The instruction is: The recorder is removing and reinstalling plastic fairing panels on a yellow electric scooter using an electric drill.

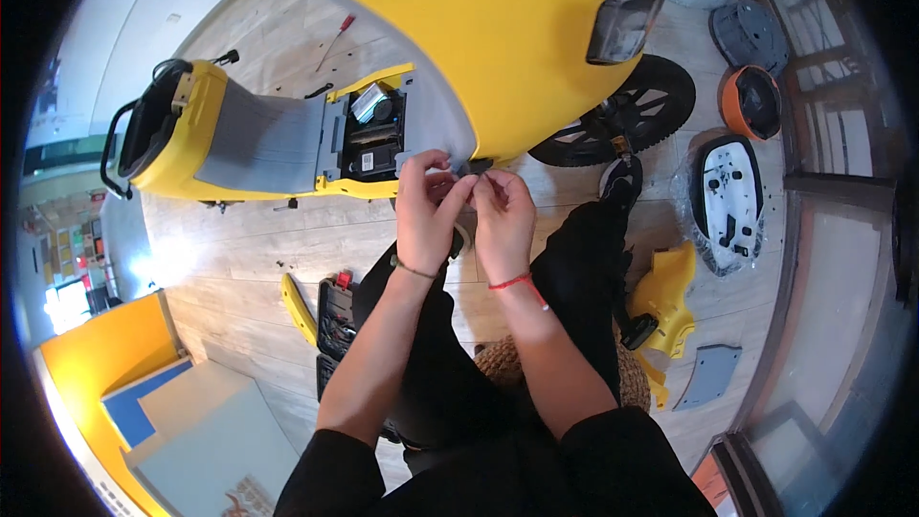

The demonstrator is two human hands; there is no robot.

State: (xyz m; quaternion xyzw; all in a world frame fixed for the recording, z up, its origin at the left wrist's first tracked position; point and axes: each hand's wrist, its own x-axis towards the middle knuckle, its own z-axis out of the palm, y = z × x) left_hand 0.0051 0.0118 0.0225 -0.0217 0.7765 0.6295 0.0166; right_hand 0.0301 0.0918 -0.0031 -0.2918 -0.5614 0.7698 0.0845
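Observation:
A yellow scooter (536,29) with grey panels stands in front of me. My left hand (426,215) and my right hand (504,225) meet at the lower edge of its front body. Both are closed, thumbs and fingertips pinched close together. A small dark piece (476,166) shows just beyond the fingertips; whether it is held or belongs to the scooter, I cannot tell. Left of my hands, the open floorboard compartment (359,148) shows black parts and wiring. The front wheel (651,110) is to the right.
A red-handled screwdriver (342,33) lies on the floor beyond the scooter. An open tool case (335,316) sits by my left leg. At right lie a seat (729,201) in clear plastic, an orange helmet-like shell (750,103), yellow panels (670,297) and a grey panel (708,375).

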